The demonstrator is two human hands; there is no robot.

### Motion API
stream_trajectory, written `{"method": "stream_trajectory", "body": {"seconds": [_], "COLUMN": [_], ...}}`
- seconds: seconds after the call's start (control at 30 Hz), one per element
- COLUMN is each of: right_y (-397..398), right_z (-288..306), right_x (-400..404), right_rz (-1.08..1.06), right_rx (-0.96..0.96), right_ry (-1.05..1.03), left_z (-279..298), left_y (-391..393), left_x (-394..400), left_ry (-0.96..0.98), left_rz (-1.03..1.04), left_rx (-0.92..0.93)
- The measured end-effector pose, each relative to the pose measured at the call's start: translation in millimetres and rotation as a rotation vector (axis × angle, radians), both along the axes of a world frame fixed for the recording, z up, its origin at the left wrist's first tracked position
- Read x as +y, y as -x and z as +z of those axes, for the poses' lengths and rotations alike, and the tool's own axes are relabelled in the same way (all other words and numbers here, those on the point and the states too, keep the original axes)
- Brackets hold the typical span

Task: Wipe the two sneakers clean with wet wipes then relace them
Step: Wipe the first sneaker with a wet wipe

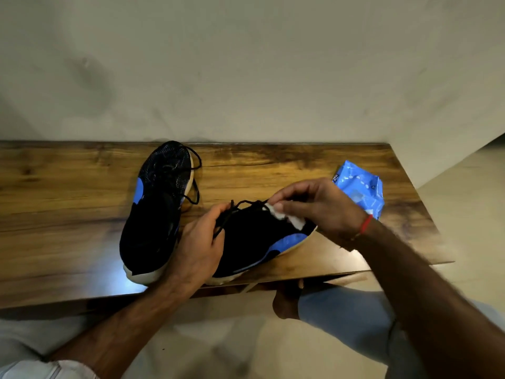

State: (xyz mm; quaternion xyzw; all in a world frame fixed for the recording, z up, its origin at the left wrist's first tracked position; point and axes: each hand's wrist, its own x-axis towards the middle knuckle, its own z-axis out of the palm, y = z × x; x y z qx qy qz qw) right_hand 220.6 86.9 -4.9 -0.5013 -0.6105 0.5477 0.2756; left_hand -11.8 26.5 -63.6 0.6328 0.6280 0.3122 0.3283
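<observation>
Head view, close, downward over table [273, 165]

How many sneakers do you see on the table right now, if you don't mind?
2. One sneaker lies on the table's left part, untouched; the other sneaker is beside it, held by the left hand. None seem hidden.

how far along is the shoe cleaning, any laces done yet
Nothing looks finished. In hand: the right hand pinches a wipe on the near sneaker, while the left hand holds its lace. Left: the far sneaker, laces loose, lies untouched; relacing both. Pack lies beside.
</observation>
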Motion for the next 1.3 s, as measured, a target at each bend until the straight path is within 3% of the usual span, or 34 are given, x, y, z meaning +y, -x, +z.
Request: {"method": "stream_trajectory", "body": {"seconds": [0.07, 0.13, 0.2, 0.3, 0.47, 0.53, 0.67, 0.87, 0.93, 1.0, 1.07, 1.17, 1.23, 1.3], "right_y": [-18.0, -28.9, -32.7, -25.8, 15.7, 6.7, -29.5, 1.7, -9.1, -16.3, -9.0, -2.2, -13.3, -28.0], "right_z": [-2.9, -11.9, -18.2, -28.2, -39.5, -37.0, -34.3, -31.1, -29.7, -31.2, -38.5, -38.9, -23.9, -9.2], "right_x": [9.8, 18.3, 21.4, 21.4, 1.2, 8.9, 27.8, 5.4, 13.5, 17.9, 15.2, 10.2, 16.5, 22.7], "right_rz": [-0.201, -0.393, -0.451, -0.369, -0.066, -0.064, -0.187, 0.077, -0.041, -0.207, -0.143, 0.034, -0.020, -0.187], "right_rx": [-0.092, -0.337, -0.516, -0.685, -0.633, -0.659, -0.902, -0.594, -0.587, -0.633, -0.645, -0.522, -0.292, -0.167], "right_ry": [-0.139, -0.317, -0.433, -0.526, -0.563, -0.561, -0.517, -0.411, -0.404, -0.541, -0.621, -0.364, -0.127, -0.083], "left_z": [-1.6, -1.7, -1.4, -1.2, 0.4, 1.1, 2.6, 4.1, 4.5, 5.0, 6.4, 7.4, 8.0, 8.6], "left_y": [0.6, 0.8, 0.1, 0.5, 0.8, 0.4, -1.2, -1.1, 0.8, 1.1, 0.3, 0.6, 2.6, 3.2], "left_x": [0.6, 0.4, -0.8, -1.9, -2.5, -3.2, -2.8, -2.7, -2.4, -2.5, -2.4, -0.9, -0.4, -0.5], "left_ry": [0.000, -0.002, -0.006, -0.016, -0.021, -0.017, -0.009, -0.003, -0.002, -0.005, -0.004, 0.006, 0.013, 0.020], "left_rz": [0.002, 0.012, 0.008, 0.002, 0.012, 0.023, 0.034, 0.059, 0.061, 0.059, 0.064, 0.070, 0.086, 0.100], "left_rx": [-0.010, -0.012, -0.014, -0.018, -0.016, -0.023, -0.025, -0.019, -0.015, -0.003, -0.007, -0.023, -0.034, -0.055]}}
